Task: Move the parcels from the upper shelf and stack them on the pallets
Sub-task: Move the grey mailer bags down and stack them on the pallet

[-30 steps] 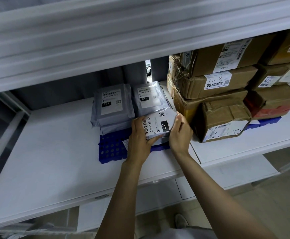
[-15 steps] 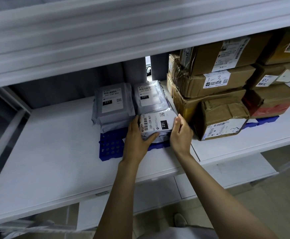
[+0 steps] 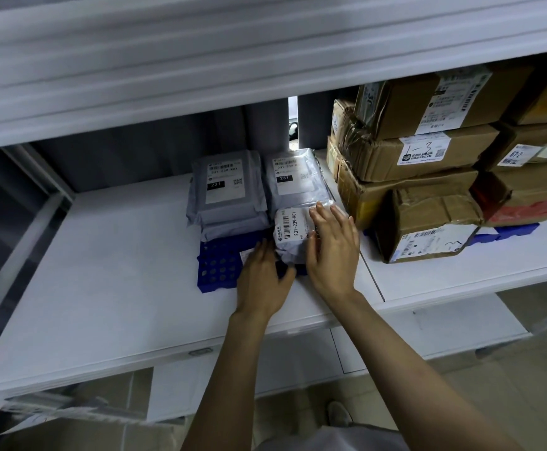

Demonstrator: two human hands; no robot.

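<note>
A small grey poly-bag parcel with a white barcode label lies on the blue plastic pallet, in front of a taller grey parcel stack. My right hand lies flat over the small parcel's right half, fingers straight. My left hand rests by the parcel's lower left corner, over the pallet's front edge, fingers relaxed. A second stack of grey parcels occupies the pallet's back left.
Stacked brown cardboard boxes fill the white shelf on the right, on another blue pallet. An upper shelf beam hangs overhead. A lower shelf and floor show below.
The small parcel came down from a tilted hold onto the pallet. My right hand slid from its side onto its top. My left hand drew back toward the pallet's front.
</note>
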